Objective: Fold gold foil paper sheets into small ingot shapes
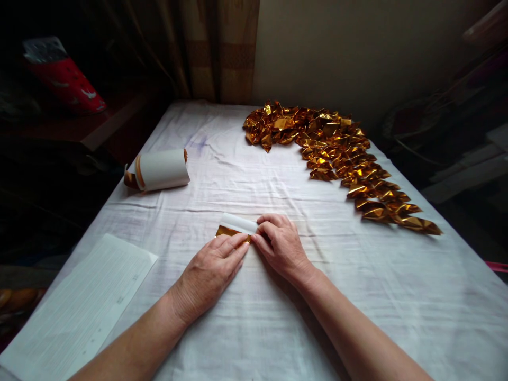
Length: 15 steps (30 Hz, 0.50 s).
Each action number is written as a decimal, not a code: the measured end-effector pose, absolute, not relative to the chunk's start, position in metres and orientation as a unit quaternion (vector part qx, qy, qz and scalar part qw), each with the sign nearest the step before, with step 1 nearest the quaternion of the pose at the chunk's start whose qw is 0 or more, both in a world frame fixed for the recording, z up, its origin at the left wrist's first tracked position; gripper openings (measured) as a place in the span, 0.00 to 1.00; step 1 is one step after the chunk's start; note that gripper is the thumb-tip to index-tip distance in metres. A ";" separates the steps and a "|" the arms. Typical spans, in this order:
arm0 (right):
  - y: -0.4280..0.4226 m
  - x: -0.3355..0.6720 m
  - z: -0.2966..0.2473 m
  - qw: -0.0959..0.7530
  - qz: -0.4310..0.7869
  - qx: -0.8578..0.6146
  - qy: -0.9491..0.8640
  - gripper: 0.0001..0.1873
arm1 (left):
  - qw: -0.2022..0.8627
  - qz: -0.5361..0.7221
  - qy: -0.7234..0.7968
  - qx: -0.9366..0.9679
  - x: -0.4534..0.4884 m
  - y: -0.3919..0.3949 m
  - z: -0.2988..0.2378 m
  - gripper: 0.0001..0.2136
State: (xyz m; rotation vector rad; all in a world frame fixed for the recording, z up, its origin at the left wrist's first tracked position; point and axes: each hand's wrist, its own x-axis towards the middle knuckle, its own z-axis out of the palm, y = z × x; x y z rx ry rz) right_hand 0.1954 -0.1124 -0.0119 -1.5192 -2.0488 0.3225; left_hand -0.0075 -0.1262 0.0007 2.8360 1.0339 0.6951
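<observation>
A small piece of gold foil paper [228,230] with a white folded band [238,221] along its far edge lies on the white cloth in front of me. My left hand [214,267] rests over its near side, fingers together and pressing on the gold part. At the right end, my right hand [281,243] has curled fingers and thumb closed on the paper. The two hands almost meet there, and their fingers hide the near and right edges of the piece.
Folded gold foil pieces [329,137] spread in a curved, linked-looking mass from the back to the right. A roll with a white outside and gold inside [162,169] lies at the left. A lined paper sheet [87,296] is nearer. A red container [67,82] stands on a side shelf.
</observation>
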 end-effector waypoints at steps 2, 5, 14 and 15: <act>-0.113 0.195 -0.013 0.283 0.114 -0.569 -0.763 0.07 | 0.014 0.213 0.320 0.923 -0.008 -0.126 0.001 0.15; -0.113 0.194 -0.013 0.282 0.109 -0.573 -0.762 0.06 | 0.014 0.200 0.317 0.927 -0.008 -0.125 0.001 0.15; -0.115 0.190 -0.010 0.279 0.105 -0.585 -0.755 0.05 | -0.003 0.179 0.317 0.931 -0.008 -0.126 0.002 0.15; -0.115 0.189 -0.010 0.279 0.106 -0.586 -0.753 0.05 | -0.003 0.177 0.317 0.932 -0.007 -0.126 0.003 0.15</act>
